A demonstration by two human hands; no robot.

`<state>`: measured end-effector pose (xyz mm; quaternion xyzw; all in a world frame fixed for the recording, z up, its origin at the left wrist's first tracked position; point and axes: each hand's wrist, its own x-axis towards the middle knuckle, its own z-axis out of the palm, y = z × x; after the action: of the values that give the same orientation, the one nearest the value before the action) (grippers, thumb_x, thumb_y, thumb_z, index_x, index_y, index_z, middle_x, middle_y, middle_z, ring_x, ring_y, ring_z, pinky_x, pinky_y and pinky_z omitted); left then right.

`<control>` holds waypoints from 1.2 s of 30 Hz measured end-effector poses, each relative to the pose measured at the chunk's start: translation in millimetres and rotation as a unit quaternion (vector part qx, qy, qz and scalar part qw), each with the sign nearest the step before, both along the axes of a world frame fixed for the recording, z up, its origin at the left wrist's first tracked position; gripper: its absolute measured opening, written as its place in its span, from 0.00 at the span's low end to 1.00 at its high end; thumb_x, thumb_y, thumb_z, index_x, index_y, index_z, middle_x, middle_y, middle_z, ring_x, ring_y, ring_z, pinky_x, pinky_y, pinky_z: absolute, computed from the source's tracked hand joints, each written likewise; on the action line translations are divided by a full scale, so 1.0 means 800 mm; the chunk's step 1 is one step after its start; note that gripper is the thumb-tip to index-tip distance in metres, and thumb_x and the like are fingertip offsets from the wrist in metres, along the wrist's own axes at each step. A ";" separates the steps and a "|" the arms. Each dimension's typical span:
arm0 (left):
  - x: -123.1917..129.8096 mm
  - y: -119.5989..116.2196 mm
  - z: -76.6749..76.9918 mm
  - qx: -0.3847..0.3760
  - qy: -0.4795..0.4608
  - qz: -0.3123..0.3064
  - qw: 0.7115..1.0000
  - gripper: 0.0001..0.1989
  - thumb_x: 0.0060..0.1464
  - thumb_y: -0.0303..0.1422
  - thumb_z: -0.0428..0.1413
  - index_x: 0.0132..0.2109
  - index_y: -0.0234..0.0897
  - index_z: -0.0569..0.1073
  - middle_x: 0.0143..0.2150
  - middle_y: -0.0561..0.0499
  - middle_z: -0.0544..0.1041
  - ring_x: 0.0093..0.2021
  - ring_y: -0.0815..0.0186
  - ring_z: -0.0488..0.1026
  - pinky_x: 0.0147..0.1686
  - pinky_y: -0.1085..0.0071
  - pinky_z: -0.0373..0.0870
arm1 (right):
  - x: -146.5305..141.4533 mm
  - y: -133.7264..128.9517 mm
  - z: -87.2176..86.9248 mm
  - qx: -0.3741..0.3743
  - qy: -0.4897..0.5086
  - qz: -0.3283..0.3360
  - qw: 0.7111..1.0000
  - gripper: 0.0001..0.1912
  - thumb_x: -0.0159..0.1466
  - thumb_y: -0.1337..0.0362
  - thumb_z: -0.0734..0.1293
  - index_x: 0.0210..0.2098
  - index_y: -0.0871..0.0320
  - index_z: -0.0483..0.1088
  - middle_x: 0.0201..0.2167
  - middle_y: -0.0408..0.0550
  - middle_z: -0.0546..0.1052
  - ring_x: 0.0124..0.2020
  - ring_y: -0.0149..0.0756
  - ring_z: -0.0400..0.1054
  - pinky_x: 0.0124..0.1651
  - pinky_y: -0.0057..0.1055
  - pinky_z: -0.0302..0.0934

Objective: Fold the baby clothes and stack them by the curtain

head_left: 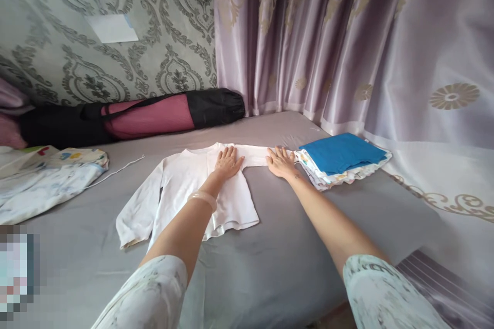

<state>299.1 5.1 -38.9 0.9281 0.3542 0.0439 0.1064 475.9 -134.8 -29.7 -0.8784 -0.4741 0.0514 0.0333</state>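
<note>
A small white long-sleeved shirt [185, 180] lies spread on the grey bed sheet [285, 247]. My left hand [229, 162] rests flat on its upper right part, near the shoulder, fingers spread. On the sleeve that stretches out to the right lies my right hand [281, 161], also flat, close to the cuff. The other sleeve angles down to the left. Just beyond my right hand sits a stack of folded clothes, with a blue folded cloth [343, 153] on top and patterned ones beneath.
Patterned clothes [50, 177] lie loosely at the left, beside a thin white cord [116, 170]. A black and pink long bag [150, 117] lies along the wall. Purple curtains [324, 36] hang behind the bed at the right.
</note>
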 end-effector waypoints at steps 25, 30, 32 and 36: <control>-0.239 -0.092 0.071 -0.139 0.095 -0.058 0.984 0.34 0.65 0.49 0.38 0.69 0.33 0.49 0.72 0.37 0.45 0.72 0.53 0.39 0.67 0.55 0.44 | -0.160 0.184 -0.010 0.040 0.019 0.176 0.983 0.35 0.71 0.52 0.43 0.70 0.67 0.42 0.72 0.54 0.41 0.71 0.44 0.34 0.69 0.50 0.28; -0.266 -0.093 0.079 -0.117 0.003 -0.034 0.993 0.30 0.65 0.47 0.40 0.67 0.34 0.55 0.69 0.38 0.55 0.68 0.55 0.55 0.63 0.62 0.55 | -0.156 0.186 -0.015 0.029 0.007 0.179 0.983 0.35 0.70 0.51 0.42 0.70 0.66 0.42 0.72 0.54 0.41 0.71 0.43 0.34 0.69 0.51 0.28; -0.289 -0.093 0.074 -0.083 -0.050 -0.012 0.995 0.27 0.65 0.46 0.41 0.64 0.36 0.59 0.64 0.39 0.63 0.62 0.56 0.64 0.59 0.63 0.61 | -0.154 0.188 -0.011 0.013 0.010 0.180 0.984 0.36 0.70 0.51 0.43 0.70 0.66 0.41 0.72 0.55 0.40 0.71 0.44 0.33 0.69 0.51 0.29; -0.345 -0.098 0.058 -0.045 -0.106 0.048 0.992 0.20 0.63 0.45 0.46 0.57 0.41 0.66 0.51 0.43 0.72 0.47 0.59 0.73 0.46 0.64 0.69 | -0.167 0.188 0.001 0.014 -0.011 0.187 0.982 0.34 0.70 0.56 0.46 0.70 0.67 0.42 0.72 0.58 0.38 0.71 0.46 0.32 0.68 0.54 0.28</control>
<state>22.7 -73.4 7.8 0.8944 0.3865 0.1313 0.1829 342.1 15.5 -28.8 -0.7741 -0.6311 0.0404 0.0296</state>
